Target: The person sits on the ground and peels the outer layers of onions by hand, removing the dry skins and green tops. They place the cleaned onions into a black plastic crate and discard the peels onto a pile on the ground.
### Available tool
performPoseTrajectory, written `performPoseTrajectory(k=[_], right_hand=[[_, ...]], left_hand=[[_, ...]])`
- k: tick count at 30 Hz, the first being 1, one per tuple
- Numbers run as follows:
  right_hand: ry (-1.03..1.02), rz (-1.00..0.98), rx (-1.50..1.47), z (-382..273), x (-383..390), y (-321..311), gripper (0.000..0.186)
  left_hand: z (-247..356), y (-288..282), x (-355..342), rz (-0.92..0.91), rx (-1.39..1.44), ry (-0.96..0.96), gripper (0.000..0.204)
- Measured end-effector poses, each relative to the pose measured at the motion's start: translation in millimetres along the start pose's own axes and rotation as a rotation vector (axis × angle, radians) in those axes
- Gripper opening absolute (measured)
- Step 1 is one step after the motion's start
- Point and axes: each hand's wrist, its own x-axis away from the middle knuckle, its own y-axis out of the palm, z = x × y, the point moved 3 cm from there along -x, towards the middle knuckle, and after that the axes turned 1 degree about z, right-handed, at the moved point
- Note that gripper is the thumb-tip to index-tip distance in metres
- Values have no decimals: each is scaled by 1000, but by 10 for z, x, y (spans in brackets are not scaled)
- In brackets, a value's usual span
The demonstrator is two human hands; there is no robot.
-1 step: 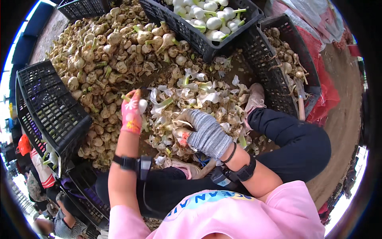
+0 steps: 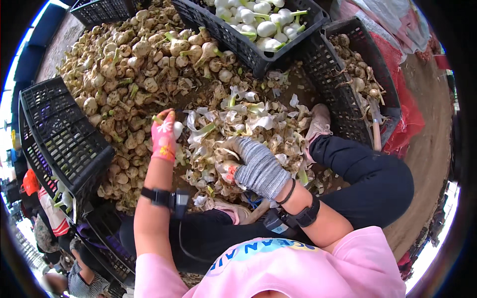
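Observation:
My left hand [image 2: 164, 135], in a pink patterned glove, is closed on a peeled white garlic bulb [image 2: 178, 130], whose green stem pokes out at the fingers' other side. My right hand [image 2: 258, 165] wears a grey knit glove with stained fingertips. Its fingers are curled over the husks, and what they grip, if anything, is hidden. Below and between both hands lies a heap of loose garlic skins [image 2: 258, 121]. Beyond my left hand spreads a large pile of unpeeled garlic [image 2: 141, 49].
A black crate [image 2: 258, 62] of white peeled garlic stands ahead. Right of it, another crate [image 2: 328, 74] holds brownish bulbs and a wooden-handled tool [image 2: 376, 134]. Stacked crates [image 2: 67, 134] tilt at the left. Red netting [image 2: 405, 124] lies far right. Another person [image 2: 84, 278] sits lower left.

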Motion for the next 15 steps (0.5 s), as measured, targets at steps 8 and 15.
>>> performPoseTrajectory(k=[8, 15], right_hand=[[32, 141, -57, 252, -76, -16, 33], [-55, 225, -5, 329, -59, -83, 19]], left_hand=[[61, 765, -895, -47, -1066, 542, 45], [36, 899, -960, -80, -1290, 448, 45]])
